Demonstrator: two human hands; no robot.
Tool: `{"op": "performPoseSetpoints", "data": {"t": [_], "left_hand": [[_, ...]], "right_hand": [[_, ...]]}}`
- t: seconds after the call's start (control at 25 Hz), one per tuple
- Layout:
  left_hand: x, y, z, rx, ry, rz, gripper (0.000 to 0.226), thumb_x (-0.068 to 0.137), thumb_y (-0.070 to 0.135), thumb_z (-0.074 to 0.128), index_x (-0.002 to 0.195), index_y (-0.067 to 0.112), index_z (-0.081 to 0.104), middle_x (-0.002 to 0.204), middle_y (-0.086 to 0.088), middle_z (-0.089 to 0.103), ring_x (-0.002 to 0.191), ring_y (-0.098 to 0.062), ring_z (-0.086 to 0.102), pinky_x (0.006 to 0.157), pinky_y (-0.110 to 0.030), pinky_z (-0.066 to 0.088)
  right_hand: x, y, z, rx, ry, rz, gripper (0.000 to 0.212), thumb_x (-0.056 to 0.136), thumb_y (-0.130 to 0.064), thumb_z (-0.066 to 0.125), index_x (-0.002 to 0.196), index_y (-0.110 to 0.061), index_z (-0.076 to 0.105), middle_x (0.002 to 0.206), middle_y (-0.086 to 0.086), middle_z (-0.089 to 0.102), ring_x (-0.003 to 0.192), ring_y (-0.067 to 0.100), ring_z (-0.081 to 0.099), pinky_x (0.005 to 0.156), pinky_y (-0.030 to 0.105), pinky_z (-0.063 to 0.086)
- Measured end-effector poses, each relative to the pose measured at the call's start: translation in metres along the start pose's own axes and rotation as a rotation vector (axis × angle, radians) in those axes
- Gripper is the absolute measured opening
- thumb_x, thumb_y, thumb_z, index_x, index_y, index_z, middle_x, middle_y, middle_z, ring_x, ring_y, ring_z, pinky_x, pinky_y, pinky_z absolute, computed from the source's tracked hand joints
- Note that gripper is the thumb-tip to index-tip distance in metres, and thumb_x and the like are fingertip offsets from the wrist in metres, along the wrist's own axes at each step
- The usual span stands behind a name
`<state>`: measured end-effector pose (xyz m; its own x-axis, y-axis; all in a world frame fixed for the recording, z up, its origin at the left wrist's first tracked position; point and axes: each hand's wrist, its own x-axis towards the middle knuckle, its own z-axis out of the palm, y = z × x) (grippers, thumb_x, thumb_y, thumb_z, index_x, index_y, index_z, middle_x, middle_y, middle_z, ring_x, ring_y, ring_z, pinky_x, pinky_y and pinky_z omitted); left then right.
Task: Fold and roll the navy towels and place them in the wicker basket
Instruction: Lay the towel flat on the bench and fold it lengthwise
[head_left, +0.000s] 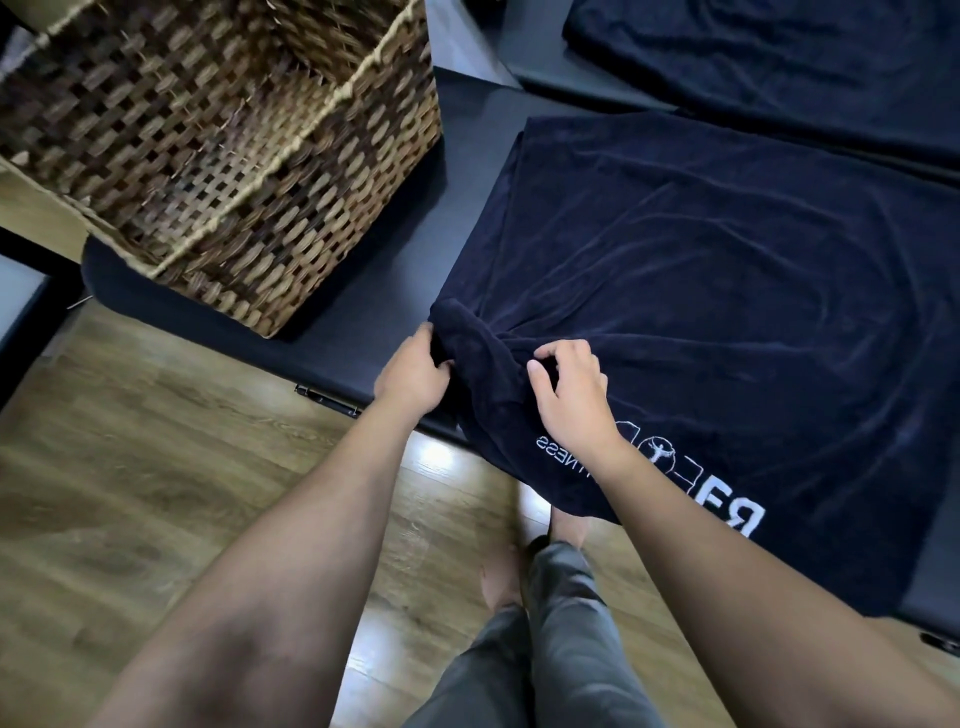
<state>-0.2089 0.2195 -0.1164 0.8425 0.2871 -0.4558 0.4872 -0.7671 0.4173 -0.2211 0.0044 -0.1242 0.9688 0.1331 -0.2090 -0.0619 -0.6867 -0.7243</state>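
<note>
— Navy terry, that is the cloth to watch: one navy towel (701, 291) lies spread over a dark padded table (363, 312), its near edge hanging off the front toward the wooden floor (156, 467).

— Where are the hands on it?

— Both at the near left corner, where the cloth is bunched into a thick fold. The left hand (413, 371) grips that bunch from the left side, fingers curled into the fabric and the thumb side on the cloth's outer edge. The right hand (569, 395) sits just to the right of the same bunch, on top of the towel, its fingertips and thumb pinching a ridge of fabric.

— So the towel is under and between them?

— Yes. The gathered fold rises between the two hands; the rest spreads away to the right and far side, mostly flat with shallow creases. White lettering (727, 512) shows on the hanging edge, partly behind the right forearm.

— And the wicker basket (218, 156)?

— It stands on the table's left end, well apart from the hands, up and to the left of them. What lies inside I cannot tell.

— Anything else?

— A second navy towel (779, 57) lies flat on another dark surface at the far right. Grey trousers (545, 649) and bare feet show below.
</note>
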Motion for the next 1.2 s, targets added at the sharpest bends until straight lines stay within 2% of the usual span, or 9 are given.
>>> {"op": "performPoseSetpoints", "data": {"t": [0.16,0.28,0.4,0.6,0.8,0.92,1.04,1.12,1.2], "left_hand": [[-0.001,0.002,-0.004,0.051,-0.031,0.000,0.032,0.100,0.030,0.049,0.132,0.030,0.051,0.125,-0.003,0.063,0.111,-0.033,0.062,0.083,-0.035,0.046],[-0.003,-0.002,-0.009,-0.297,-0.001,-0.148,0.013,0.098,0.024,0.043,0.109,0.024,0.050,0.111,-0.004,0.062,0.093,-0.029,0.064,0.073,-0.043,0.062],[-0.010,-0.007,-0.015,-0.597,0.106,-0.307,0.012,0.095,0.018,0.039,0.097,0.023,0.049,0.110,-0.008,0.058,0.096,-0.032,0.061,0.063,-0.049,0.063],[0.000,-0.010,-0.021,-0.405,-0.065,-0.144,0.022,0.096,0.022,0.045,0.094,0.042,0.051,0.097,0.000,0.064,0.075,-0.030,0.066,0.058,-0.043,0.063],[0.023,-0.014,-0.039,-0.364,-0.299,-0.168,0.010,0.099,0.020,0.058,0.090,0.020,0.053,0.093,-0.007,0.061,0.060,-0.025,0.066,0.063,-0.037,0.060],[0.035,-0.016,-0.049,-0.326,-0.403,-0.186,0.010,0.096,0.023,0.068,0.099,0.018,0.060,0.096,-0.007,0.060,0.064,-0.024,0.070,0.062,-0.033,0.061],[0.043,-0.022,-0.054,-0.353,-0.461,-0.248,0.014,0.093,0.021,0.072,0.093,0.016,0.060,0.088,-0.007,0.058,0.066,-0.024,0.072,0.063,-0.033,0.059],[0.044,-0.026,-0.055,-0.394,-0.482,-0.285,0.015,0.094,0.018,0.071,0.090,0.015,0.057,0.082,-0.004,0.060,0.067,-0.023,0.071,0.061,-0.032,0.057],[0.044,-0.026,-0.053,-0.392,-0.489,-0.294,0.015,0.096,0.016,0.069,0.087,0.015,0.056,0.079,-0.001,0.062,0.065,-0.022,0.070,0.057,-0.029,0.055]], "right_hand": [[0.001,0.001,-0.002,-0.034,-0.014,0.005,0.019,0.102,-0.036,0.051,0.113,-0.022,0.058,0.122,-0.004,0.050,0.113,0.020,0.047,0.096,0.035,0.028],[0.008,-0.007,-0.003,-0.107,-0.004,0.024,0.019,0.102,-0.037,0.050,0.111,-0.023,0.058,0.121,-0.003,0.051,0.111,0.021,0.048,0.096,0.037,0.028],[0.026,-0.016,-0.009,-0.178,0.037,0.032,0.019,0.102,-0.036,0.049,0.110,-0.022,0.058,0.119,-0.002,0.053,0.109,0.024,0.050,0.095,0.040,0.030],[0.082,-0.033,-0.023,-0.300,0.036,-0.037,0.020,0.102,-0.023,0.048,0.119,-0.019,0.058,0.122,0.005,0.052,0.112,0.029,0.050,0.098,0.044,0.035],[0.154,-0.050,-0.025,-0.493,-0.410,-0.178,0.054,0.103,-0.011,0.039,0.151,-0.036,0.038,0.128,0.006,0.042,0.114,0.028,0.046,0.104,0.043,0.038],[0.187,-0.057,-0.015,-0.742,-0.533,-0.317,0.060,0.103,-0.013,0.039,0.155,-0.040,0.027,0.126,0.005,0.044,0.107,0.028,0.054,0.098,0.042,0.039],[0.218,-0.064,-0.019,-0.890,-0.572,-0.415,0.026,0.106,-0.025,0.041,0.131,-0.023,0.045,0.119,0.006,0.058,0.104,0.030,0.062,0.092,0.044,0.032],[0.239,-0.072,-0.031,-0.988,-0.542,-0.429,0.021,0.108,-0.028,0.038,0.123,-0.016,0.045,0.114,0.008,0.066,0.102,0.032,0.064,0.097,0.045,0.034],[0.264,-0.078,-0.044,-0.948,-0.301,-0.414,0.023,0.108,-0.023,0.037,0.127,-0.010,0.043,0.111,0.017,0.069,0.097,0.037,0.067,0.095,0.047,0.039]]}}
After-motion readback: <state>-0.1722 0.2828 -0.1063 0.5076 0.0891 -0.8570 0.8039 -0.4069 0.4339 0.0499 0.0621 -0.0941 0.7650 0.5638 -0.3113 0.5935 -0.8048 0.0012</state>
